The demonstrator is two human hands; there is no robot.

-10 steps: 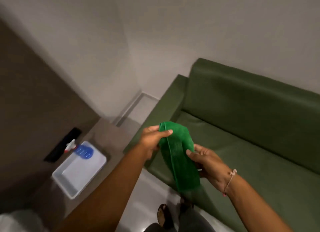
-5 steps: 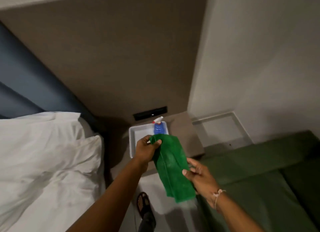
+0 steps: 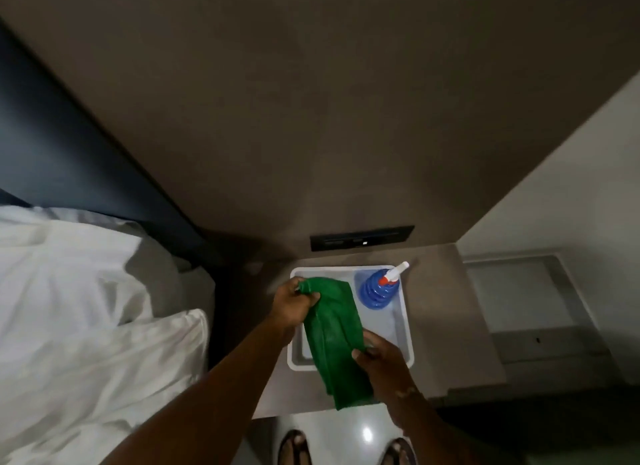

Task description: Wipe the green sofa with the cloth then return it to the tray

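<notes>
The green cloth (image 3: pixel 331 336) hangs stretched between both hands over the white tray (image 3: pixel 405 326), folded lengthwise into a long strip that runs from the far left down toward the near right. The left hand (image 3: pixel 294 307) has its grip clenched on the far end of the cloth, bunching the fabric between thumb and fingers above the tray's far-left corner. The right hand (image 3: pixel 382 362) pinches the cloth's right edge partway down, with the thumb on top, over the near rim of the tray; the cloth's loose lower end hangs past that rim and covers part of the table (image 3: pixel 457 326). Whether the cloth touches the tray floor cannot be told from this angle. The tray sits on the grey-brown table, set toward its left side. In the tray's far-right corner stands a blue spray bottle (image 3: pixel 379 291) with ribbed sides, a red collar and a white nozzle pointing toward the far right, just beside the cloth but apart from it. On the wall behind the table is a dark switch panel (image 3: pixel 362 237) with a small lit spot. To the left lies a bed with white bedding (image 3: pixel 86 308) against a dark blue headboard (image 3: pixel 69 159). At the near edge, on the glossy floor, 2 feet in sandals (image 3: pixel 294 447) show between the forearms.
</notes>
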